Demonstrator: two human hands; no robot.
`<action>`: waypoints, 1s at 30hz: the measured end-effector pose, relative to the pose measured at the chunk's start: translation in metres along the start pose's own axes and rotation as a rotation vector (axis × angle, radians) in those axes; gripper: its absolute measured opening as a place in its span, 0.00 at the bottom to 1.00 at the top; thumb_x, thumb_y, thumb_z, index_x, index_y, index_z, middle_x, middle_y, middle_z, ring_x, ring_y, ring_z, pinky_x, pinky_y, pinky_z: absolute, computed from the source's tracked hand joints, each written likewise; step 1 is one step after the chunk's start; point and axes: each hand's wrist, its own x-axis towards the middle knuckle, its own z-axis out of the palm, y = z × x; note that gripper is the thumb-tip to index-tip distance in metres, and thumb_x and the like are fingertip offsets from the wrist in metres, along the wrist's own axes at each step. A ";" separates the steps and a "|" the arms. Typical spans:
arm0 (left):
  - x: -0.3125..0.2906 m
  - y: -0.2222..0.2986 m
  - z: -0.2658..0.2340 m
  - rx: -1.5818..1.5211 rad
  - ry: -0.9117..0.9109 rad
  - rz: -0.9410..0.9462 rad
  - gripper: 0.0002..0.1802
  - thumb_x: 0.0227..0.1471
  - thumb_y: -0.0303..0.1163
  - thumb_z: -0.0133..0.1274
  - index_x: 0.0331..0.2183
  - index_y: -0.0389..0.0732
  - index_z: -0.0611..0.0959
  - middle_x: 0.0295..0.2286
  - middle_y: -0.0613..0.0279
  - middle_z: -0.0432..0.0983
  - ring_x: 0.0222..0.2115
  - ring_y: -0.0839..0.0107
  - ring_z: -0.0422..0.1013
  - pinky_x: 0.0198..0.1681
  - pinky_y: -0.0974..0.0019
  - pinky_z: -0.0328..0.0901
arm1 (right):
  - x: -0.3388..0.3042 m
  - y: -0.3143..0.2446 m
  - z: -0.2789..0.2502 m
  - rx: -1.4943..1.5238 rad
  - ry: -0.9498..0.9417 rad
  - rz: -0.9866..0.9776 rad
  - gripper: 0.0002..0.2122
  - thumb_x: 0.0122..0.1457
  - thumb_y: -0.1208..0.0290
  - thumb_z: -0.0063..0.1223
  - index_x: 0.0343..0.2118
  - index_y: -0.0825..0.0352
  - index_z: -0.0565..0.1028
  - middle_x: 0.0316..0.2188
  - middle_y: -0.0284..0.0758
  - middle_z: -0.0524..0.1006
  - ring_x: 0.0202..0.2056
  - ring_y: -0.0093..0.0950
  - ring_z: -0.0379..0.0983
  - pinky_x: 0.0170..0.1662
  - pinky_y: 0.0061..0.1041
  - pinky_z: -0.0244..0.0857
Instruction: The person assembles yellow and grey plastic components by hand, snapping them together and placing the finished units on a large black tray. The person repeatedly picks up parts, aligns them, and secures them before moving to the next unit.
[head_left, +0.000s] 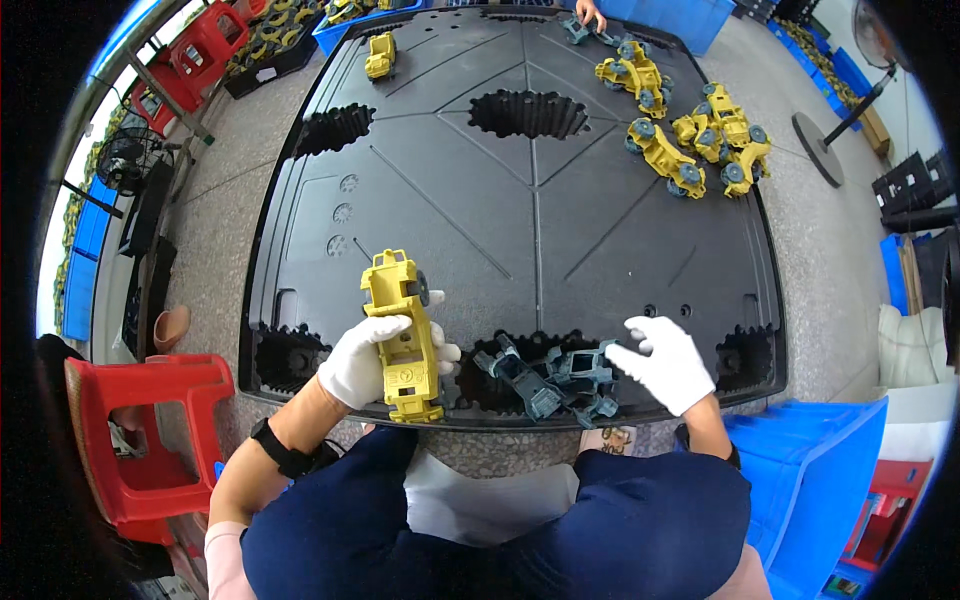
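Note:
In my white-gloved left hand (368,358) is a yellow toy truck body (408,345), held upright over the near edge of the black table, with a dark wheel showing on its right side. My right hand (662,362), also gloved, has its fingers apart and holds nothing. Just left of its fingertips lie several dark blue-grey plastic toy parts (545,385), in a loose heap partly over a toothed opening at the table's near edge. Fingers of the left hand wrap round the truck body from both sides.
Several yellow toy trucks with grey wheels (665,160) cluster at the table's far right; another yellow truck (381,56) stands far left. Across the table a co-worker's hand (590,14) touches grey parts. A red stool (150,435) is at left, a blue bin (810,480) at right.

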 end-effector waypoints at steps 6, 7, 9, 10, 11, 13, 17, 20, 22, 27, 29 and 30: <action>0.002 -0.008 -0.002 0.060 -0.022 -0.034 0.35 0.52 0.36 0.56 0.59 0.39 0.64 0.36 0.57 0.75 0.42 0.56 0.75 0.49 0.50 0.69 | 0.002 0.003 0.041 0.083 -0.155 -0.023 0.32 0.47 0.52 0.66 0.53 0.63 0.70 0.38 0.45 0.79 0.42 0.43 0.77 0.46 0.37 0.70; 0.001 -0.010 -0.002 0.073 -0.021 -0.046 0.35 0.52 0.36 0.57 0.59 0.39 0.64 0.36 0.58 0.75 0.41 0.57 0.75 0.49 0.50 0.69 | 0.005 0.004 0.046 0.075 -0.151 -0.057 0.29 0.47 0.56 0.66 0.51 0.63 0.71 0.36 0.43 0.79 0.40 0.41 0.78 0.44 0.36 0.71; -0.001 -0.014 0.000 0.115 -0.016 -0.076 0.36 0.50 0.37 0.59 0.58 0.39 0.66 0.36 0.60 0.74 0.43 0.58 0.73 0.51 0.52 0.67 | 0.002 0.010 0.040 0.204 -0.098 -0.087 0.25 0.47 0.63 0.66 0.48 0.63 0.71 0.32 0.41 0.79 0.34 0.35 0.78 0.38 0.32 0.71; -0.002 -0.015 -0.001 0.159 -0.033 -0.076 0.36 0.50 0.38 0.60 0.57 0.38 0.66 0.37 0.60 0.74 0.43 0.59 0.73 0.51 0.52 0.67 | 0.001 0.011 0.037 0.270 -0.074 -0.104 0.23 0.48 0.67 0.65 0.47 0.64 0.71 0.30 0.40 0.78 0.31 0.32 0.78 0.35 0.30 0.71; 0.000 -0.018 -0.003 0.199 -0.056 -0.084 0.36 0.50 0.38 0.60 0.57 0.38 0.66 0.37 0.61 0.74 0.44 0.60 0.73 0.51 0.52 0.67 | -0.006 -0.001 0.019 0.417 -0.072 -0.055 0.21 0.49 0.75 0.63 0.46 0.64 0.70 0.26 0.35 0.76 0.25 0.22 0.74 0.28 0.22 0.68; -0.003 -0.021 -0.006 0.218 -0.044 -0.093 0.35 0.49 0.39 0.61 0.55 0.37 0.68 0.37 0.62 0.73 0.43 0.62 0.73 0.51 0.54 0.66 | -0.004 0.003 0.009 0.561 0.000 -0.034 0.21 0.50 0.79 0.62 0.47 0.64 0.69 0.25 0.31 0.74 0.22 0.16 0.70 0.24 0.17 0.65; 0.001 -0.027 -0.012 0.240 -0.050 -0.107 0.32 0.48 0.40 0.62 0.52 0.39 0.71 0.38 0.63 0.73 0.43 0.63 0.72 0.51 0.55 0.66 | 0.022 0.034 0.003 0.940 0.091 0.046 0.21 0.54 0.79 0.60 0.49 0.67 0.65 0.26 0.31 0.75 0.23 0.19 0.71 0.24 0.19 0.67; 0.005 -0.029 -0.011 0.246 -0.064 -0.130 0.31 0.48 0.41 0.63 0.50 0.39 0.72 0.39 0.62 0.73 0.43 0.64 0.73 0.50 0.56 0.66 | 0.032 0.055 -0.004 0.804 0.202 0.187 0.23 0.55 0.78 0.60 0.51 0.66 0.64 0.28 0.33 0.76 0.24 0.20 0.73 0.24 0.19 0.68; 0.005 -0.030 -0.013 0.247 -0.057 -0.125 0.31 0.47 0.41 0.63 0.50 0.40 0.72 0.40 0.62 0.73 0.44 0.64 0.73 0.50 0.56 0.67 | 0.028 0.065 -0.007 0.478 0.207 0.230 0.24 0.54 0.69 0.64 0.53 0.66 0.68 0.34 0.37 0.76 0.28 0.28 0.76 0.28 0.27 0.70; 0.005 -0.030 -0.012 0.232 -0.056 -0.098 0.31 0.47 0.40 0.63 0.51 0.41 0.72 0.42 0.61 0.74 0.46 0.63 0.72 0.52 0.56 0.65 | 0.022 0.032 -0.020 -0.404 0.393 0.126 0.34 0.43 0.52 0.69 0.53 0.62 0.72 0.54 0.49 0.69 0.52 0.46 0.67 0.53 0.42 0.64; 0.007 -0.029 -0.007 0.208 -0.106 -0.090 0.32 0.47 0.40 0.63 0.52 0.41 0.71 0.42 0.60 0.74 0.47 0.63 0.71 0.53 0.55 0.64 | 0.030 0.026 -0.014 -0.401 0.435 -0.183 0.35 0.41 0.53 0.70 0.54 0.62 0.72 0.56 0.48 0.68 0.55 0.45 0.65 0.56 0.41 0.62; 0.014 -0.031 -0.004 0.194 -0.148 -0.091 0.32 0.47 0.40 0.64 0.52 0.41 0.71 0.43 0.60 0.74 0.48 0.63 0.71 0.54 0.55 0.64 | 0.038 0.029 -0.012 -0.416 0.410 -0.296 0.36 0.40 0.54 0.70 0.54 0.62 0.72 0.54 0.46 0.70 0.53 0.45 0.67 0.58 0.41 0.61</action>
